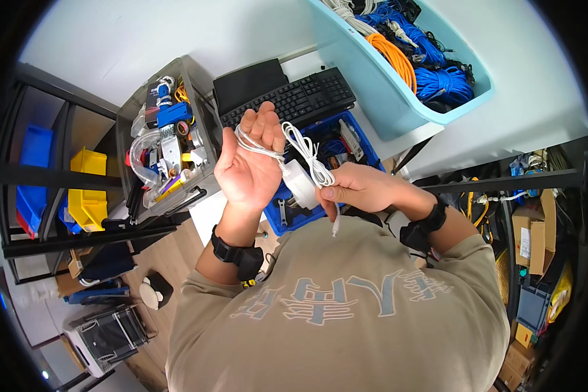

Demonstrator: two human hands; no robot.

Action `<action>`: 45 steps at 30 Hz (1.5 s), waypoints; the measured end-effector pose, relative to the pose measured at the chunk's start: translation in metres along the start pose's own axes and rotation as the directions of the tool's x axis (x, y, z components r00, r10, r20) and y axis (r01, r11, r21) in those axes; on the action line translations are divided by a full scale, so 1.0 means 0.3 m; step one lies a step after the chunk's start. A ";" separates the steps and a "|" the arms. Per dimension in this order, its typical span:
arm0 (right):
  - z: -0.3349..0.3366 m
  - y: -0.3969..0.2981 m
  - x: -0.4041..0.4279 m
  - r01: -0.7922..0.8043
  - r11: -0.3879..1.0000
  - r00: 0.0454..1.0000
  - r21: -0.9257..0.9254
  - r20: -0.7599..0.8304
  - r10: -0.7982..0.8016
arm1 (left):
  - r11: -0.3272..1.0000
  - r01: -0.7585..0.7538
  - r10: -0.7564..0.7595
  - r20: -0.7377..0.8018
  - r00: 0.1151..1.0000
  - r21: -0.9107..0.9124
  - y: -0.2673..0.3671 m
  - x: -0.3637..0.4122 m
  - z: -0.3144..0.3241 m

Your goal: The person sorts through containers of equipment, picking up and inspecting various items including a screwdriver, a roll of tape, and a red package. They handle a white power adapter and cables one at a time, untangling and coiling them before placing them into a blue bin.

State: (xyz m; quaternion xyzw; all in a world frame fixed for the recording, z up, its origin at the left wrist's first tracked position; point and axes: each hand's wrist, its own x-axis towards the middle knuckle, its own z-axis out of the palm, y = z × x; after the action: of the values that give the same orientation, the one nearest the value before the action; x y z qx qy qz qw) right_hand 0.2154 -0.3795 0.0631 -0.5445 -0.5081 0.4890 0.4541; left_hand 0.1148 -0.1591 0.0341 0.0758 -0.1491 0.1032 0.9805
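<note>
My left hand [252,161] is palm up, its fingers slightly curled. A white cable [257,147] loops around those fingers and crosses the palm. The cable runs into a white power adapter [301,183], which hangs between my hands above a blue crate. My right hand [355,188] pinches a folded bundle of white cable [308,154] beside the adapter. Below the right fingers dangles the cable's end, with a white barrel connector [335,228]. Part of the adapter's right side is hidden by the right hand.
The blue crate [276,215] holds tools, including a wrench [282,211]. Behind it lies a black keyboard [299,95]. A grey bin [176,208] of mixed parts stands left, a light-blue tub [372,105] of coiled cables at upper right. Black shelving [59,181] flanks the left.
</note>
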 end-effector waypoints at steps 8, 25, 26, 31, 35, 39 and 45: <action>0.020 -0.030 0.026 -0.048 0.947 0.893 -0.319 -0.438 -0.103 | 0.986 0.010 -0.034 0.144 0.989 0.165 0.012 -0.030 0.001; 0.084 -0.102 0.045 0.234 0.603 0.731 -0.763 -0.271 -0.627 | 0.305 -0.264 0.132 0.234 0.963 0.915 -0.089 -0.039 0.069; 0.076 -0.096 0.045 0.292 0.615 0.766 -0.733 -0.205 -0.609 | 0.304 -0.265 0.134 0.234 0.963 0.915 -0.095 -0.045 0.073; 0.074 -0.093 0.033 0.434 0.639 0.792 -0.635 -0.070 -0.607 | 0.374 -0.025 0.000 0.027 1.000 0.927 -0.137 -0.049 0.135; 0.087 -0.082 0.028 0.425 0.600 0.776 -0.678 -0.069 -0.627 | 0.388 0.130 -0.193 -0.057 0.980 0.912 -0.117 -0.039 0.098; 0.030 -0.152 0.013 0.346 0.614 0.798 -0.709 -0.121 -0.590 | 0.179 0.195 -0.357 -0.121 0.926 0.964 -0.133 -0.062 0.108; -0.037 -0.116 0.023 0.133 0.664 0.713 -0.736 -0.395 -0.580 | 0.336 0.246 -0.486 -0.056 0.872 0.909 -0.137 -0.046 0.063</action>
State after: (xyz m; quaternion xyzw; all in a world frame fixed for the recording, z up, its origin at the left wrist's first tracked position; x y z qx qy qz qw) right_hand 0.2228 -0.3701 0.0983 -0.6752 -0.5768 -0.0282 0.4590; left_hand 0.1061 -0.2047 0.0429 0.6263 -0.1598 -0.0676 0.7600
